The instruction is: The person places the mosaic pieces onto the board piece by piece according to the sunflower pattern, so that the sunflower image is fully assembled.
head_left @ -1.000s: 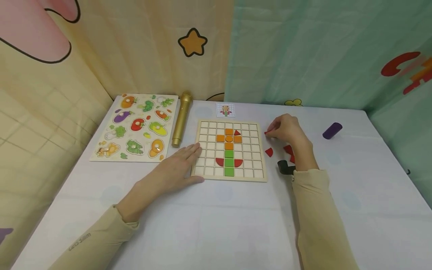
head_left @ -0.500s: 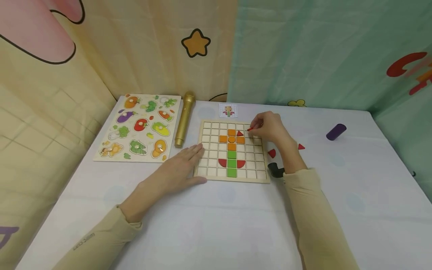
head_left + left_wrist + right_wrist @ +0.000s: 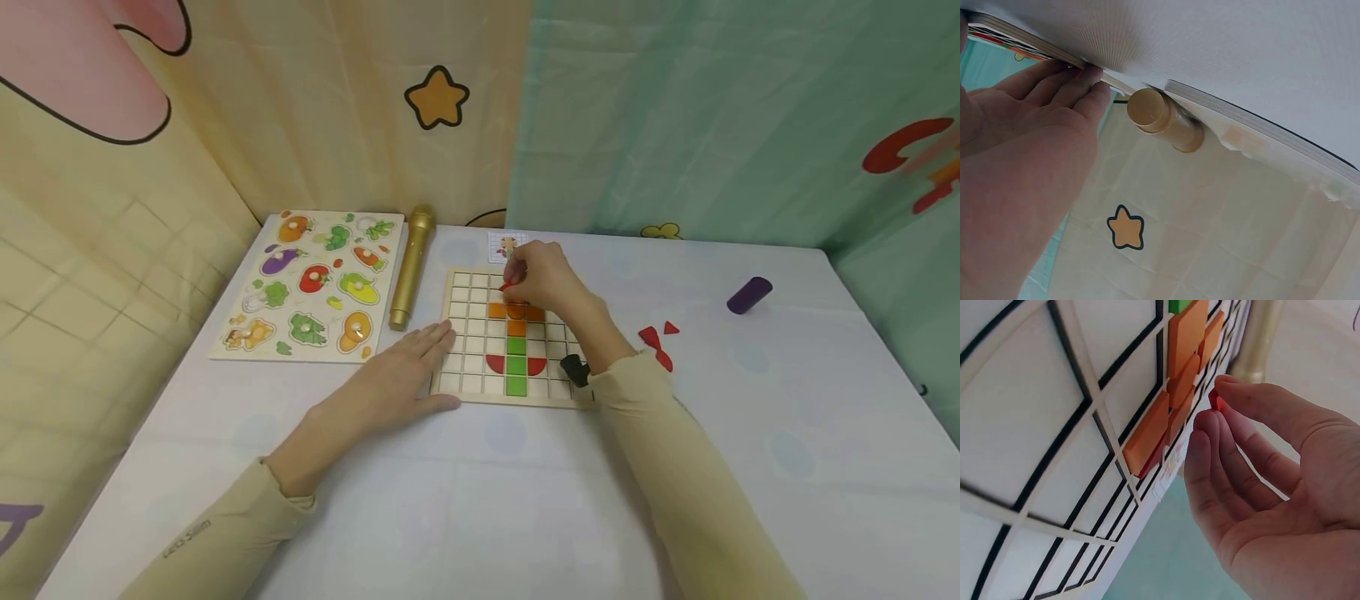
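Note:
In the head view my right hand pinches a small red piece between thumb and fingertips, over the upper middle of the wooden grid board. The right wrist view shows this red piece held near the orange tiles. On the board, a column of green tiles has a red curved piece on each side, below a cross of orange tiles, partly hidden by my right hand. My left hand lies with its fingers extended, fingertips at the board's left edge.
A vegetable puzzle board and a gold microphone lie left of the grid. A small pattern card is behind it. Loose red pieces and a purple cylinder lie to the right. A black device sits at my right wrist.
My right hand has carried the red piece leftward, from beside the board's right edge to over its upper middle. The left hand stays at the board's left edge.

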Tool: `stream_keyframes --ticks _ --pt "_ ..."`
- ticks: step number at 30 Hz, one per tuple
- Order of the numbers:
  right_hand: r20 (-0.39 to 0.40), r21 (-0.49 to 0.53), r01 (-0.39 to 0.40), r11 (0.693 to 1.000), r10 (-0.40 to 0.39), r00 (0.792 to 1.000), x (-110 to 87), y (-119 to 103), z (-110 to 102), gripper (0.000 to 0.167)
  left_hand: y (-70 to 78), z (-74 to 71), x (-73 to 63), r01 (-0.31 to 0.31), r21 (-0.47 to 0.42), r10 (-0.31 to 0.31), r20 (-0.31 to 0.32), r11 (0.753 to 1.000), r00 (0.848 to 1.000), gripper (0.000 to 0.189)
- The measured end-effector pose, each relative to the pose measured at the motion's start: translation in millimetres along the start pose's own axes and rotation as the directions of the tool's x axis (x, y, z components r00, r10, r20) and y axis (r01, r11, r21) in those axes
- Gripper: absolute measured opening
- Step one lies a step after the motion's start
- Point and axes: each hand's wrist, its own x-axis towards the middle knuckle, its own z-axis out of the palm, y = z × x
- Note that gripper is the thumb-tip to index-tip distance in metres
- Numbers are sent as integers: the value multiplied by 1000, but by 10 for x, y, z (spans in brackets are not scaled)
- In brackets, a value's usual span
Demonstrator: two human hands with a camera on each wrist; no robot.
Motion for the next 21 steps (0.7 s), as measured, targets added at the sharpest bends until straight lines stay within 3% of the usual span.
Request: stream_keyframes --ticks 14,21 --pt "70 -69 73 995 -69 995 120 4 123 8 5 -4 8 -7 3 7 -3 1000 1000 96" --pt "113 -83 59 995 -50 992 107 -4 134 10 0 1 -9 -9 4 9 -3 1000 1000 96"
